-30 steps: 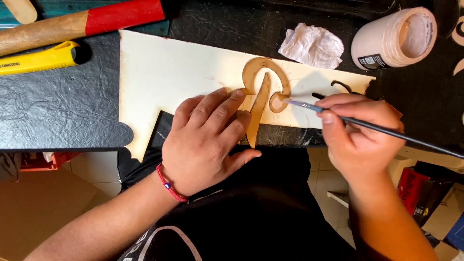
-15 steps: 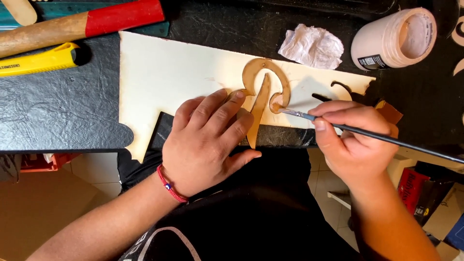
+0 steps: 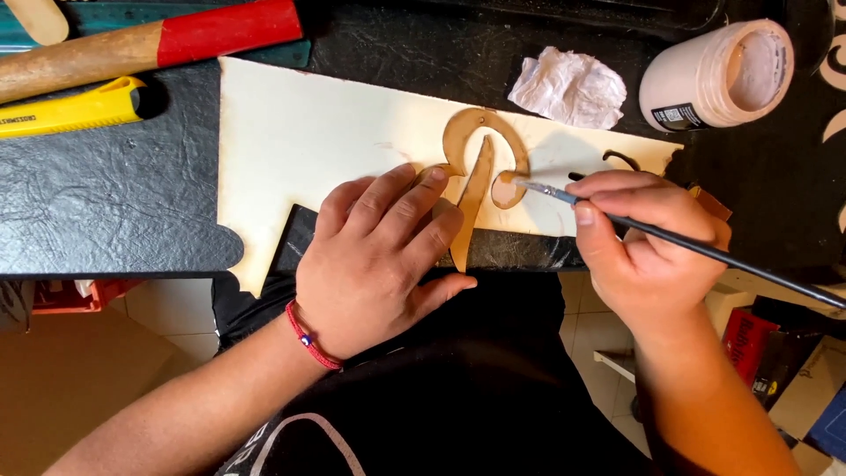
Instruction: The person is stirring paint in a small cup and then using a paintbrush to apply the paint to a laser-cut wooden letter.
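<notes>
Left hand (image 3: 374, 256) lies flat, fingers spread, pressing the brown curved cutout (image 3: 476, 172) onto the cream board (image 3: 308, 141); cutout sits just beyond its fingertips, its pointed stem running toward the body. Right hand (image 3: 643, 242) is closed around a thin paintbrush (image 3: 696, 247), long axis slanting left and away; the bristle tip touches the cutout's right loop. Farther off: crumpled tissue (image 3: 568, 88), open paint jar (image 3: 718, 75).

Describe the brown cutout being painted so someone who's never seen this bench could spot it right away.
On the black bench lies a pale board. At its right half, between the left hand and the right hand holding a brush, sits the cutout: thin, brown, a curved loop with a pointed tail, the only brown piece on the board.
</notes>
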